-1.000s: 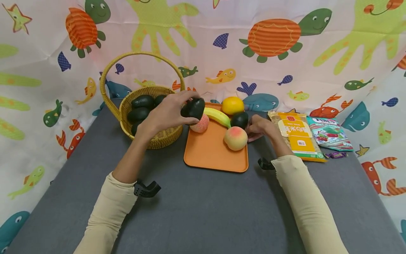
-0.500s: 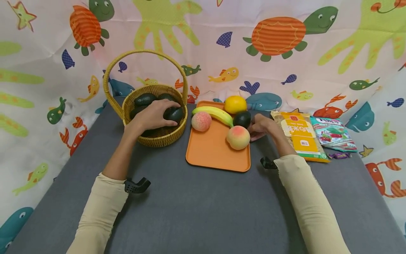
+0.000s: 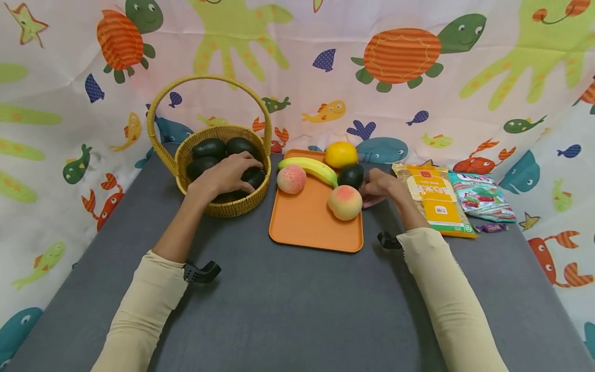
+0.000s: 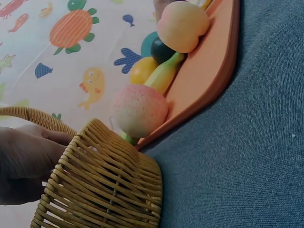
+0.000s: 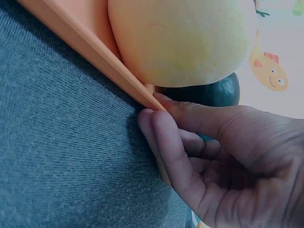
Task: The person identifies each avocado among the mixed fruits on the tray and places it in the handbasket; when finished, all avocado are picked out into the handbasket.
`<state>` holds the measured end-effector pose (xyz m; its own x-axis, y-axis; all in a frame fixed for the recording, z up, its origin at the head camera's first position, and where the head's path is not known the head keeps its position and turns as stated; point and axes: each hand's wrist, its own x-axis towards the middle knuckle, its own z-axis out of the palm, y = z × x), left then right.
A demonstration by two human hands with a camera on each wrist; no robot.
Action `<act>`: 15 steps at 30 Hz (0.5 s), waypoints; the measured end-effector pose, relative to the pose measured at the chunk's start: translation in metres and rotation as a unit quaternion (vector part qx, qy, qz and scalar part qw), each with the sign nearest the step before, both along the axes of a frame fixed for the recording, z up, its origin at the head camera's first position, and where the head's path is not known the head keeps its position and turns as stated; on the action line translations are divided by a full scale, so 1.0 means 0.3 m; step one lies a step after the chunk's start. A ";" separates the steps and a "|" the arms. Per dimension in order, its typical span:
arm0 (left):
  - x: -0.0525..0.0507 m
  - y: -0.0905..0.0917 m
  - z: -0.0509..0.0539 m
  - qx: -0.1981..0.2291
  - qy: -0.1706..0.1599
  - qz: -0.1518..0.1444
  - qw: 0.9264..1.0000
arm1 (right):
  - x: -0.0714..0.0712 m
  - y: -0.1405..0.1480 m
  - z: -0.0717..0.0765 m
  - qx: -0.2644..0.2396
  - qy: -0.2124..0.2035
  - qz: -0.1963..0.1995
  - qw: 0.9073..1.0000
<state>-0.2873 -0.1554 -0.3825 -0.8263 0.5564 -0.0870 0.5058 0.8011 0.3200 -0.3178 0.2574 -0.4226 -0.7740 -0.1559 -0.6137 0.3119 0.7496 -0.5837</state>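
My left hand reaches into the yellow wicker basket, with fingers and thumb around a dark green avocado at its right side. Several other avocados lie in the basket. In the left wrist view the basket wall hides the fingertips of the left hand. My right hand pinches the right rim of the orange tray between thumb and fingers, plain in the right wrist view. On the tray are two peaches, a banana, an orange-yellow fruit and an avocado.
To the right lie a yellow grain bag, a teal and white packet and a small purple wrapped candy. The basket's tall handle arches above it. A patterned cloth hangs behind the grey table.
My left hand has carried an avocado from above the tray's left edge leftward and down into the basket. The right hand stays at the tray's rim.
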 end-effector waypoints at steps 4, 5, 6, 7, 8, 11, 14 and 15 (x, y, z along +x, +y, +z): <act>0.007 -0.006 0.008 0.002 -0.005 0.005 1.000 | 0.000 -0.006 0.001 0.001 -0.003 0.000 1.000; 0.008 -0.008 0.011 0.002 -0.005 0.005 1.000 | 0.000 -0.007 0.001 0.001 -0.004 -0.002 1.000; 0.009 -0.010 0.014 0.003 -0.004 0.005 1.000 | 0.001 -0.006 0.003 0.001 -0.003 -0.002 1.000; 0.010 -0.012 0.017 0.004 -0.002 0.006 1.000 | 0.002 -0.007 0.003 0.001 -0.003 -0.003 1.000; 0.010 -0.015 0.020 0.006 -0.001 0.007 1.000 | 0.002 -0.007 0.003 -0.001 -0.002 -0.004 1.000; 0.011 -0.024 0.028 0.010 0.000 0.012 1.000 | 0.001 -0.006 0.001 -0.003 0.000 -0.006 1.000; 0.015 -0.031 0.036 0.011 0.004 0.018 1.000 | 0.000 -0.008 0.000 -0.005 -0.002 -0.008 1.000; 0.017 -0.032 0.038 0.013 0.007 0.020 1.000 | -0.001 -0.009 -0.001 -0.006 -0.003 -0.008 1.000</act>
